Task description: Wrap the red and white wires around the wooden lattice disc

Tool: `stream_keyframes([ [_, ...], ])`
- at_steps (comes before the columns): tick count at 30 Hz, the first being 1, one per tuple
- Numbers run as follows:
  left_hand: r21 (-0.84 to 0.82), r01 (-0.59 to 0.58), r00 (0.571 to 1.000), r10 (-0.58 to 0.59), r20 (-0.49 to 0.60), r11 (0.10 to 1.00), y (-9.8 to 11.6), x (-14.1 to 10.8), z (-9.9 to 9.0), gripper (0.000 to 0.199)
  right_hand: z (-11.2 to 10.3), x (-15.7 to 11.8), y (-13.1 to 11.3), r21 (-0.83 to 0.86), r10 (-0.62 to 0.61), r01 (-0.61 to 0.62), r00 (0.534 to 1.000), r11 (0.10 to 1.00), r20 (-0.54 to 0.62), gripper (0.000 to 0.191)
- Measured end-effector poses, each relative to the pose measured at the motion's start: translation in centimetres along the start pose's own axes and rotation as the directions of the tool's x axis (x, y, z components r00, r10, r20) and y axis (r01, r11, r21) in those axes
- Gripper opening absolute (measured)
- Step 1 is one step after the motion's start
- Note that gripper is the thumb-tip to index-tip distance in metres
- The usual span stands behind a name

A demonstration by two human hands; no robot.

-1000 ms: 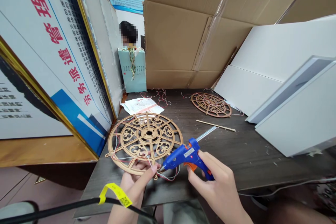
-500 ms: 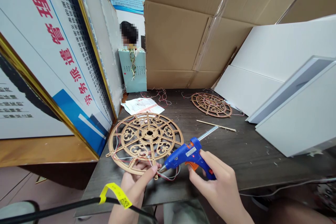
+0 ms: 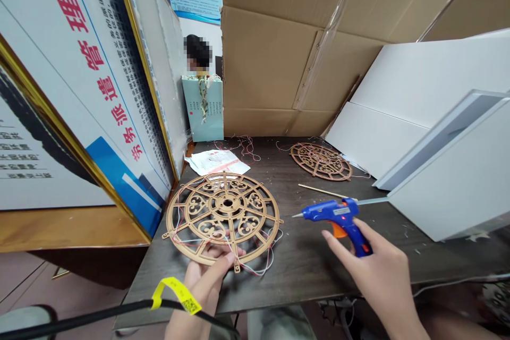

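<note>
My left hand (image 3: 211,271) grips the near rim of a round wooden openwork wheel (image 3: 228,203), thumb on top and fingers underneath. Thin red and white wires (image 3: 261,265) run along the wheel and loop out past its near right edge. In my right hand (image 3: 376,271) is a blue hot glue gun (image 3: 332,212) with an orange trigger, its nozzle pointing left toward the wheel but apart from it. A clear glue stick (image 3: 372,201) sticks out of its back end. A small red light glows on the gun's body.
A second wooden wheel (image 3: 321,162) with wires lies at the back right, near a thin wooden stick (image 3: 321,190). Papers (image 3: 217,162) and loose wire (image 3: 249,149) lie at the back left. Cardboard (image 3: 274,64) and white panels (image 3: 450,164) bound the table. A person's head (image 3: 198,53) shows behind.
My right hand has drawn the glue gun away from the wheel's near rim, to the right and slightly up. My left hand keeps its hold on the wheel.
</note>
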State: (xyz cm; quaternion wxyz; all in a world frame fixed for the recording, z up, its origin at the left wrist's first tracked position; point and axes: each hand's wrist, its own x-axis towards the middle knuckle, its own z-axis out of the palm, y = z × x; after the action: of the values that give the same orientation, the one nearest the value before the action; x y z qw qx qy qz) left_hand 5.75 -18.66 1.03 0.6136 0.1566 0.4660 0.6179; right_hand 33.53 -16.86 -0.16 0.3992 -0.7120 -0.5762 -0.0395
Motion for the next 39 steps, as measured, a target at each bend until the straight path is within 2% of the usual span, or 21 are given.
stream_keyframes([
  [3,-0.011,-0.002,1.000,0.002,0.013,1.000,-0.1,0.0,-0.2,0.052,-0.3,1.5,2.3,-0.120,0.104,-0.101,0.994,0.988,0.020,0.052],
  [5,-0.022,-0.011,1.000,0.012,0.020,1.000,-0.1,0.0,-0.4,0.054,-0.3,2.4,3.6,-0.174,0.170,-0.154,0.982,0.973,0.079,0.053],
  [9,-0.043,-0.004,1.000,0.005,0.022,0.999,0.0,-0.1,-0.6,0.054,0.5,3.3,5.5,-0.313,0.248,-0.180,0.949,0.933,0.195,0.052],
  [11,-0.046,-0.001,1.000,0.002,0.027,0.999,-0.1,-0.1,-0.6,0.055,0.8,3.4,6.1,-0.391,0.212,-0.115,0.954,0.913,0.213,0.053],
  [13,-0.037,-0.003,0.999,0.004,0.038,0.999,-0.2,0.0,-0.6,0.056,1.1,3.3,6.5,-0.468,0.125,-0.018,0.972,0.883,0.200,0.058],
  [16,-0.015,-0.007,0.999,0.008,0.045,1.000,-0.2,0.0,-0.6,0.059,1.0,2.7,6.0,-0.542,0.030,0.007,0.998,0.840,0.060,0.070],
  [18,0.008,-0.004,0.999,0.003,0.037,1.000,-0.1,0.0,-0.5,0.060,1.0,1.8,4.5,-0.442,-0.063,0.022,0.995,0.897,-0.078,0.066],
  [19,0.021,0.000,1.000,-0.001,0.031,1.000,-0.1,0.0,-0.5,0.061,1.0,1.2,3.4,-0.338,-0.134,0.088,0.984,0.937,-0.117,0.058],
  [20,0.033,0.003,1.000,-0.004,0.027,0.999,0.0,0.0,-0.4,0.060,1.0,0.6,2.0,-0.200,-0.216,0.191,0.970,0.961,-0.115,0.048],
  [21,0.040,0.005,1.000,-0.006,0.020,0.999,0.1,0.0,-0.3,0.059,1.1,0.0,0.5,-0.044,-0.304,0.302,0.952,0.952,-0.039,0.035],
  [22,0.040,0.005,1.000,-0.006,0.013,0.999,0.1,0.0,-0.3,0.059,1.3,-0.6,-1.1,0.117,-0.395,0.385,0.916,0.915,0.074,0.024],
  [23,0.038,0.009,1.000,-0.009,0.004,0.999,0.1,0.0,-0.3,0.059,1.5,-1.0,-2.6,0.247,-0.482,0.434,0.856,0.867,0.188,0.019],
  [24,0.034,0.015,1.000,-0.014,-0.006,0.999,0.1,0.1,-0.3,0.060,1.9,-1.3,-4.1,0.340,-0.562,0.470,0.784,0.815,0.262,0.023],
  [26,0.019,0.025,0.999,-0.024,-0.032,1.000,0.0,0.2,-0.3,0.062,2.6,-1.3,-6.4,0.441,-0.681,0.532,0.654,0.723,0.329,0.032],
  [27,0.013,0.028,0.999,-0.028,-0.038,1.000,0.0,0.3,-0.4,0.061,3.0,-1.1,-7.2,0.469,-0.718,0.551,0.606,0.690,0.342,0.030],
  [29,0.004,0.031,0.999,-0.031,-0.031,0.999,0.0,0.4,-0.6,0.059,3.8,-0.4,-8.0,0.506,-0.763,0.577,0.548,0.641,0.343,0.018],
  [31,0.000,0.034,0.999,-0.034,-0.008,0.999,0.1,0.4,-0.7,0.057,4.4,0.3,-8.2,0.533,-0.788,0.587,0.525,0.609,0.322,0.010],
  [35,0.024,0.038,0.999,-0.038,0.021,0.999,0.5,0.2,-0.5,0.058,4.8,0.6,-8.0,0.557,-0.801,0.594,0.539,0.581,0.260,0.010],
  [39,0.032,-0.041,0.999,0.040,0.015,0.999,0.2,0.5,0.0,0.058,4.8,0.3,-8.1,0.562,-0.802,0.597,0.550,0.572,0.233,0.008],
])
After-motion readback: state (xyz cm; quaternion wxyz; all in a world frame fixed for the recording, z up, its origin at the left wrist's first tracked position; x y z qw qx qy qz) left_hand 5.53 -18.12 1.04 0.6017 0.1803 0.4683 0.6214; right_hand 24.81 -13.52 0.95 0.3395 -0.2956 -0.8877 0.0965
